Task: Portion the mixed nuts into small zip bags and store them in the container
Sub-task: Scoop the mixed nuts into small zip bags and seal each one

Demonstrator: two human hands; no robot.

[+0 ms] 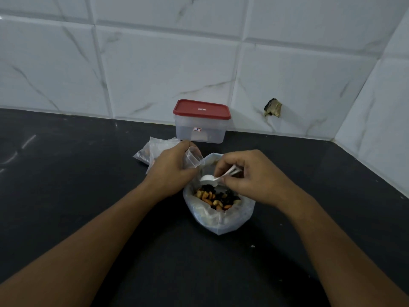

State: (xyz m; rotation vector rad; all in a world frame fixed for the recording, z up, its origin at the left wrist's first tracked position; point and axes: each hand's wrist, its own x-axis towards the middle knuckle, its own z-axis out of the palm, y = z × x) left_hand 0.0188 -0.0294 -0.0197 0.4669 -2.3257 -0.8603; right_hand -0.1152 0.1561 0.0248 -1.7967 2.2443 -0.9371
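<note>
Status: scooping step, by my read. Left to right on counter (88, 185):

- Small bags (147, 151) lie toward the back edge, just left of the container and partly behind the left hand. Some nut colour shows through one.
- Left hand (172, 169): fingers curled round a clear zip bag (193, 159), mouth tipped toward the spoon, just beside the nut bag's back rim.
- Container (199, 134) at the back edge, against the wall (155, 74). Red lid (201, 109) is on. Can't tell what's inside.
- Spoon (208, 179), white plastic, bowl over the nuts (215, 199). Can't tell if it's loaded.
- Nut bag (221, 222) stands open mid-counter, nuts low inside.
- Right hand (245, 176) pinches the spoon handle between thumb and fingertips.
- Hole (273, 110) in the wall right of the container. Irrelevant.

Doing it well:
- Keep the zip bag mouth round and over the nut bag so spills drop back in.
- Take shallow scoops. The spoon is small and the pinch is light, so a heaped load could tip.
- Bring the spoon tip inside the mouth before tilting.
- Lid must come off before storing.

Room:
- Wide bare counter left and toward the front edge, good for parking sealed bags.
- Back is tight: container and small bags sit just behind both hands.
- Right side narrows toward the back right corner where the side wall comes in.
</note>
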